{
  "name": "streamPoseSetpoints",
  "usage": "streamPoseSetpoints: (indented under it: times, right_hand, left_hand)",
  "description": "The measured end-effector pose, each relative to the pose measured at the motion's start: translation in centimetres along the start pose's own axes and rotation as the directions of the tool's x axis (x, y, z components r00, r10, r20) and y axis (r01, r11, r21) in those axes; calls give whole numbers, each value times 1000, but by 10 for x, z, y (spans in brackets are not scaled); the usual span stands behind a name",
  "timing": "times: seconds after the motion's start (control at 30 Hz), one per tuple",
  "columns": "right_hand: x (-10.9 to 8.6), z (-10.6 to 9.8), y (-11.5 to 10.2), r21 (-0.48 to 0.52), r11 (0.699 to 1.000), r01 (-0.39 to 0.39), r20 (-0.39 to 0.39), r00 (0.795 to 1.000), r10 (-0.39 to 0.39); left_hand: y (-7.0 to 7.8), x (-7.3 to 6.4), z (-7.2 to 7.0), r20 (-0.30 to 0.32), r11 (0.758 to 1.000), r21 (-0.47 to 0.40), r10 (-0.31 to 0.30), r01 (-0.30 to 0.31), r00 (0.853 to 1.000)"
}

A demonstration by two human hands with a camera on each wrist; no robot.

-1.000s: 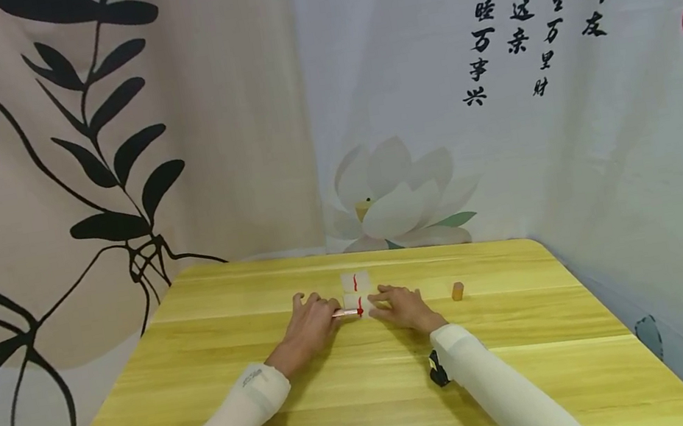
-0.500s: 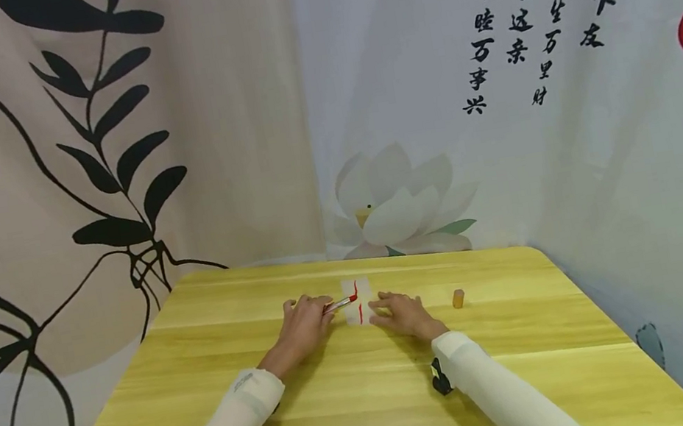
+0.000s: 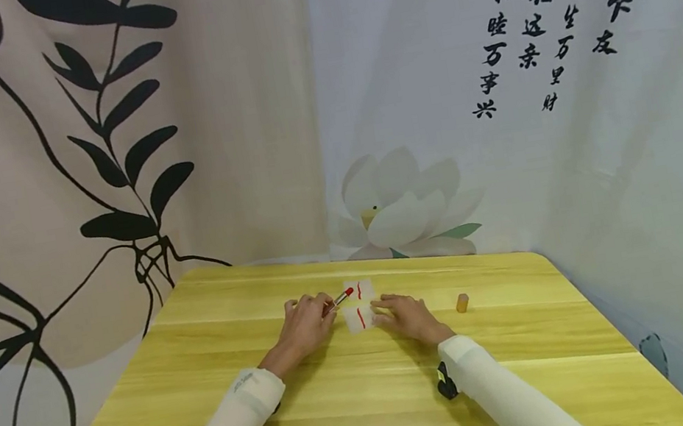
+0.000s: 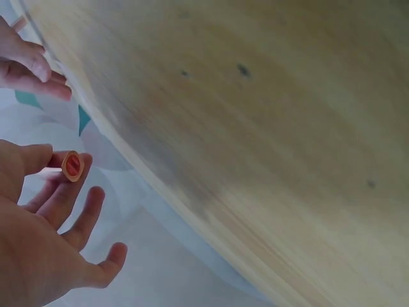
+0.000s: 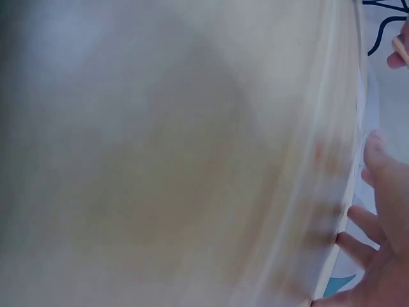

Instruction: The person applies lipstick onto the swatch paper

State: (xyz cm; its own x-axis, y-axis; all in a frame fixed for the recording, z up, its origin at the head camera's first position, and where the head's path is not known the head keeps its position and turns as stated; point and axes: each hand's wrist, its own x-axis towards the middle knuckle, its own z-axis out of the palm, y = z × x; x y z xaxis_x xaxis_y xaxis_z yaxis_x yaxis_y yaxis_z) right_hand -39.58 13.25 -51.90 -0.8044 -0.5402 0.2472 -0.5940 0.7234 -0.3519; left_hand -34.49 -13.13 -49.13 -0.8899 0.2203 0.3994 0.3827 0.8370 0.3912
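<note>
My left hand point(image 3: 306, 325) pinches a lipstick point(image 3: 343, 297) between thumb and fingers, its red tip pointing right and away, close to the far paper. In the left wrist view the round base of the lipstick point(image 4: 73, 166) faces the camera, with the other fingers spread loosely. Two small whitish pieces of paper lie one behind the other: the far paper point(image 3: 366, 289) and the near paper point(image 3: 352, 321), each bearing a red stroke. My right hand point(image 3: 408, 318) has its fingertips at the right edge of the near paper, fingers loosely extended.
A small orange-gold cap point(image 3: 462, 303) stands on the wooden table point(image 3: 373, 409) to the right of my right hand. Behind the far table edge hangs a printed curtain point(image 3: 250, 145) with plants, a lotus and characters.
The lipstick has lifted off the near paper and moved away to beside the far paper, its tip tilting upward. The near paper has shifted slightly toward me, apart from the far one.
</note>
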Motion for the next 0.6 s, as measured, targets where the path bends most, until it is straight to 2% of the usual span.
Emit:
streamPoseSetpoints:
  times: [0.1,0.2,0.33,0.4,0.5,0.6]
  right_hand:
    - [0,0,0,59,998,15,-33,999,-13]
    - [0,2,-6,161,985,56,-112,993,-38]
    - [3,3,-20,272,949,158,-264,961,-84]
    - [7,3,-29,310,931,195,-316,944,-93]
    - [13,0,-42,370,904,214,-337,938,-83]
    - [17,-3,-53,398,899,184,-332,942,-46]
  left_hand:
    - [0,1,0,-6,1000,-14,7,-7,1000]
    - [2,0,1,-14,1000,-15,10,-10,1000]
    - [7,-1,-1,-32,999,-40,22,-24,999]
    - [11,1,-2,-39,998,-60,33,-35,999]
    - [15,3,-3,-40,996,-76,44,-47,998]
    - [17,4,-4,-44,996,-79,39,-42,998]
